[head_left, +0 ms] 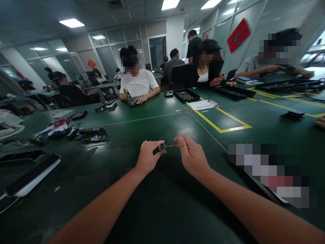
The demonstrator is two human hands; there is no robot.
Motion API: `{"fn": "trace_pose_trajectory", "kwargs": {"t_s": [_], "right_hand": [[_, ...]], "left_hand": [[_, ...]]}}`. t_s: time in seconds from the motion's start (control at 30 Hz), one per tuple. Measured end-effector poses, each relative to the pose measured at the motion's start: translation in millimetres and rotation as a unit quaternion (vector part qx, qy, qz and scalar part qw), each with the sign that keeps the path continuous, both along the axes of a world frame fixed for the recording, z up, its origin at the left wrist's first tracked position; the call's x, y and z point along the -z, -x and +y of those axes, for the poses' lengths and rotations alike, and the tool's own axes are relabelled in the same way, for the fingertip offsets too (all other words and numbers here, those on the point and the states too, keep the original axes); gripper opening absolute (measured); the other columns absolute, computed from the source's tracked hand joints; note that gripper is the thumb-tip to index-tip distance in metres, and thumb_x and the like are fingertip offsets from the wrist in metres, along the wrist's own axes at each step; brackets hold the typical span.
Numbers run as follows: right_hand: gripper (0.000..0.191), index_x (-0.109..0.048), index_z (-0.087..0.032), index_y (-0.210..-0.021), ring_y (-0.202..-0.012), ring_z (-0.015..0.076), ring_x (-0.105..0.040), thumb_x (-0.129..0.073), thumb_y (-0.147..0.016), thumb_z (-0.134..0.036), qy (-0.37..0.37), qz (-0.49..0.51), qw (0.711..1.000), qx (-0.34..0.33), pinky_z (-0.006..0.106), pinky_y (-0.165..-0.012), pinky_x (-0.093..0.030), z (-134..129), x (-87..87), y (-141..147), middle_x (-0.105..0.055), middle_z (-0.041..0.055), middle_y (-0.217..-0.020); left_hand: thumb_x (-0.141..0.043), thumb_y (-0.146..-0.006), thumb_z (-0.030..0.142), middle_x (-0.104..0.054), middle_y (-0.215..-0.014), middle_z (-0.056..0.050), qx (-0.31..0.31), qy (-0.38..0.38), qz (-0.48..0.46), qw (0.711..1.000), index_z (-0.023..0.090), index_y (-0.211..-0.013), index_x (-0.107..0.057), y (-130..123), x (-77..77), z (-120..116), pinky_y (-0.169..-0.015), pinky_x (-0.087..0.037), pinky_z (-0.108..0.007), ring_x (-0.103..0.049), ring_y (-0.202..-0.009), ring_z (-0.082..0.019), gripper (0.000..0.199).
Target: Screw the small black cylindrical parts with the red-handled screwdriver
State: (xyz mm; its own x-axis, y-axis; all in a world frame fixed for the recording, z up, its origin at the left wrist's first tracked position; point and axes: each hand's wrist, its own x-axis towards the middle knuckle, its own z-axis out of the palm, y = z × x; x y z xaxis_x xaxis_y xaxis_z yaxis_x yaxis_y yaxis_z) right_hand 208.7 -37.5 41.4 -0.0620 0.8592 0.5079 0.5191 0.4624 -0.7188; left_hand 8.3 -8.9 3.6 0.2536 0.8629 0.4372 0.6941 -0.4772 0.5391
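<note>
Your left hand (147,156) pinches a cylinder (161,147), and your right hand (192,154), curled closed, grips a thin tool (174,145) pointing left at it.

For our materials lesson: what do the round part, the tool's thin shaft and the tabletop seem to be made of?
Round part: metal or plastic, too small to tell; dark with a paler rim.
Thin shaft: probably metal, being straight, slender and pale.
Tabletop: perhaps rubber or plastic, its smooth green surface softly reflecting light.
</note>
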Motion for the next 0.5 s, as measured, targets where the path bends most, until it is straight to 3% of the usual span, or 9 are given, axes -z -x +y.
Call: {"fn": "trace_pose_trajectory", "kwargs": {"t_s": [0.13,0.3,0.4,0.5], "right_hand": [[0.021,-0.054,-0.022,-0.113,-0.076,0.021,-0.066,-0.04,-0.101,-0.031,0.003,0.031,1.0,-0.002,0.034,-0.07,-0.045,-1,2.4,2,-0.068,0.0036,-0.086],[0.018,-0.058,-0.022,-0.098,-0.077,0.0199,-0.064,-0.051,-0.097,-0.039,0.023,0.143,0.989,-0.001,0.034,-0.073,-0.049,7,8.4,4,-0.067,0.0036,-0.084],[0.029,-0.06,-0.022,-0.09,-0.067,0.0186,-0.061,-0.051,-0.096,-0.048,0.089,0.273,0.958,0.011,0.034,-0.066,-0.051,20,14.3,1,-0.063,0.0019,-0.073],[0.029,-0.059,-0.022,-0.084,-0.059,0.0173,-0.057,-0.053,-0.092,-0.049,0.117,0.349,0.929,0.037,0.033,-0.06,-0.052,31,18.5,-4,-0.059,0.0004,-0.067]], "left_hand": [[-0.075,-0.089,0.028,-0.069,-0.124,-0.002,-0.008,-0.015,-0.003,1.0,0.031,-0.124,-0.066,2,1.9,2,-0.113,-0.034,-0.054,-0.061,-0.116,-0.026,0.036],[-0.075,-0.089,0.031,-0.069,-0.124,-0.004,-0.002,-0.012,0.005,1.0,0.029,-0.124,-0.065,1,1.0,1,-0.113,-0.036,-0.053,-0.061,-0.116,-0.026,0.036],[-0.073,-0.091,0.028,-0.068,-0.126,-0.003,0.002,-0.021,0.015,1.0,0.03,-0.125,-0.065,0,-2.0,0,-0.118,-0.029,-0.054,-0.059,-0.12,-0.025,0.035],[-0.073,-0.09,0.024,-0.068,-0.126,-0.003,-0.008,-0.011,0.017,1.0,0.029,-0.125,-0.065,1,-2.7,3,-0.116,-0.031,-0.054,-0.059,-0.12,-0.025,0.036]]}}
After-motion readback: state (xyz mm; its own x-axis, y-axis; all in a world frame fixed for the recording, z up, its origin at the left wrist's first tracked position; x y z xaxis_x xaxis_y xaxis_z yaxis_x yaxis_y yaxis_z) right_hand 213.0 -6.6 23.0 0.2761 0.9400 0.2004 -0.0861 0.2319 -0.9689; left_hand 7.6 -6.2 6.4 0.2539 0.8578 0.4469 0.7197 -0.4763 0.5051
